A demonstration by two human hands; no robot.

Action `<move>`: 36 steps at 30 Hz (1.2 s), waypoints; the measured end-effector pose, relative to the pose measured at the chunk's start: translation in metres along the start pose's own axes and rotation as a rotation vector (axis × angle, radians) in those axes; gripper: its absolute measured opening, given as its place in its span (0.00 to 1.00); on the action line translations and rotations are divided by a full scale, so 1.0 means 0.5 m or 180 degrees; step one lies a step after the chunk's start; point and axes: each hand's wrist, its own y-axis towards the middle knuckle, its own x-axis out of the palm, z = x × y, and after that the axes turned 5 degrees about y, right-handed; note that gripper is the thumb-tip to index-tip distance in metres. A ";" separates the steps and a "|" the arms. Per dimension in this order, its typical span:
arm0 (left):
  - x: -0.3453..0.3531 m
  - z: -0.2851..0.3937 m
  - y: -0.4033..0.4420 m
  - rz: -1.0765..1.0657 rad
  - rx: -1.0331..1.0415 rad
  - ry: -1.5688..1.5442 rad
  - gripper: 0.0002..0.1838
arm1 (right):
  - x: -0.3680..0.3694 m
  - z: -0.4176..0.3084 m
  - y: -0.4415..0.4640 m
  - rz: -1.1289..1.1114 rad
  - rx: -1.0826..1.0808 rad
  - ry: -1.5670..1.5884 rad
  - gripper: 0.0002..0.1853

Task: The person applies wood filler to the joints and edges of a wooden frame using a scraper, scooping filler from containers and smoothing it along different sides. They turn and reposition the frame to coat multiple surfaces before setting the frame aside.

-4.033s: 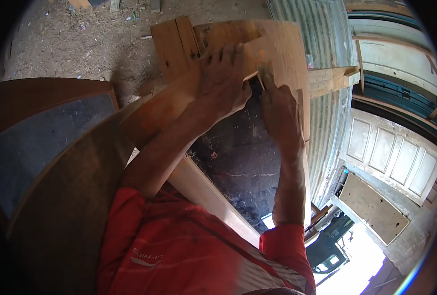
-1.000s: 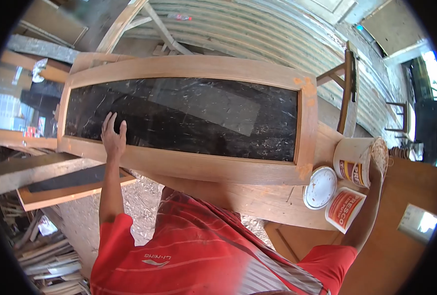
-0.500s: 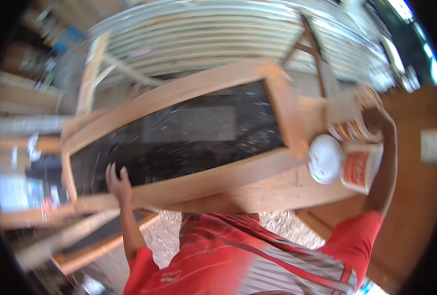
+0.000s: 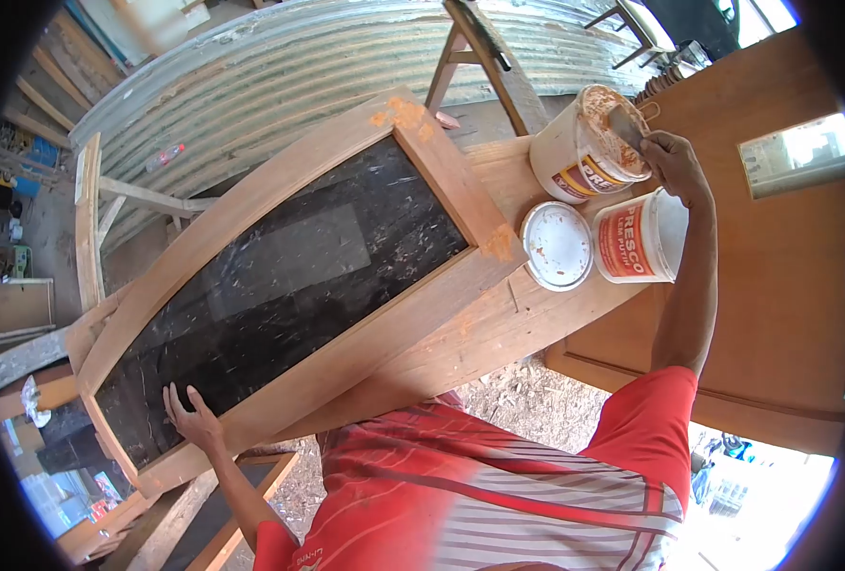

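Note:
My right hand (image 4: 673, 167) grips a putty knife (image 4: 624, 126), its flat blade over the mouth of a white putty bucket (image 4: 563, 157). Orange-brown putty coats the inside and rim of this bucket. My left hand (image 4: 194, 421) lies with fingers apart on the lower left edge of a wooden frame (image 4: 346, 381), fingertips over its black panel (image 4: 289, 276). Patches of orange putty mark the frame's right-hand corners. Whether my left hand presses on the panel, I cannot tell.
A putty-spotted white lid (image 4: 558, 246) and a second white bucket (image 4: 627, 243) with a red label stand beside the putty bucket on a wooden board (image 4: 537, 319). A large brown wooden panel (image 4: 784, 285) is at right. Corrugated metal sheeting (image 4: 327, 76) and wooden trestle legs (image 4: 90, 219) lie beyond.
My view has turned, so the frame appears more steeply tilted and the buckets further up and left. The putty knife now shows in my right hand. My left hand stays at the frame's edge.

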 end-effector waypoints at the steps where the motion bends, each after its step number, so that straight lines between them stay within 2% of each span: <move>1: 0.004 -0.009 -0.002 0.0045 0.0016 -0.0046 0.27 | 0.001 0.016 0.007 -0.0029 -0.0207 -0.0505 0.16; 2: 0.005 0.001 0.001 0.0122 -0.0042 -0.0110 0.26 | 0.017 0.014 0.024 -0.0073 -0.0458 -0.0996 0.17; 3: 0.001 0.021 0.000 0.0160 -0.0047 -0.0101 0.25 | 0.045 -0.020 0.015 0.0317 -0.0409 -0.1291 0.23; 4: 0.014 0.022 0.003 0.0283 0.0081 -0.0215 0.24 | 0.044 -0.022 0.009 0.0392 -0.0494 -0.1392 0.22; 5: -0.054 0.100 -0.004 0.0360 -0.0046 -0.0349 0.22 | 0.109 -0.045 0.036 0.0227 -0.0751 -0.1216 0.21; 9: -0.027 0.060 0.001 0.0483 -0.0155 -0.0440 0.23 | 0.103 -0.056 0.039 0.0147 -0.0946 -0.0578 0.18; 11: -0.037 0.056 -0.004 0.0351 -0.0382 -0.0387 0.26 | 0.099 -0.105 0.013 0.0142 -0.0867 -0.0140 0.18; 15: -0.025 0.033 -0.012 0.0324 -0.0390 -0.0410 0.31 | 0.110 -0.211 -0.058 -0.0047 -0.0620 0.0838 0.19; 18: -0.041 0.024 -0.009 0.0234 -0.0336 -0.0774 0.35 | 0.210 -0.276 -0.083 -0.0553 -0.0475 0.1531 0.21; 20: -0.047 0.004 -0.012 0.0041 -0.0296 -0.1226 0.36 | 0.303 -0.283 -0.070 -0.0721 -0.0632 0.1456 0.21; 21: -0.043 -0.018 -0.011 0.0027 -0.0280 -0.1688 0.37 | 0.387 -0.292 -0.079 -0.0879 -0.1607 0.1314 0.26; 23: -0.090 -0.077 0.006 -0.0016 -0.0607 -0.2846 0.36 | 0.578 -0.444 -0.152 -0.1157 -0.1918 0.1612 0.30; 24: -0.114 -0.123 0.018 -0.0017 -0.0758 -0.3420 0.36 | 0.681 -0.542 -0.207 -0.1270 -0.1610 0.1933 0.29; 25: -0.114 -0.187 0.030 0.0387 -0.0589 -0.3002 0.33 | 0.798 -0.656 -0.278 -0.1433 -0.1187 0.2273 0.28; 28: -0.184 -0.392 0.068 0.0847 -0.0979 -0.1930 0.31 | 1.086 -0.923 -0.420 -0.2252 -0.0592 0.2392 0.27; 29: -0.188 -0.459 0.064 0.1092 -0.1114 -0.1605 0.30 | 1.167 -1.014 -0.472 -0.2525 -0.0639 0.2292 0.25; 30: -0.192 -0.523 0.059 0.1334 -0.1235 -0.1265 0.30 | 1.261 -1.062 -0.475 -0.3104 -0.0782 0.2349 0.24; 32: -0.206 -0.632 0.038 0.1498 -0.1241 -0.0293 0.29 | 1.391 -1.211 -0.543 -0.3744 -0.0971 0.2023 0.22; 33: -0.223 -0.662 0.029 0.1189 -0.1401 -0.0159 0.30 | 1.446 -1.277 -0.577 -0.3798 -0.1026 0.1793 0.21; 36: -0.195 -0.731 0.018 0.1228 -0.1683 -0.0672 0.34 | 1.603 -1.417 -0.650 -0.4001 -0.1280 0.1248 0.19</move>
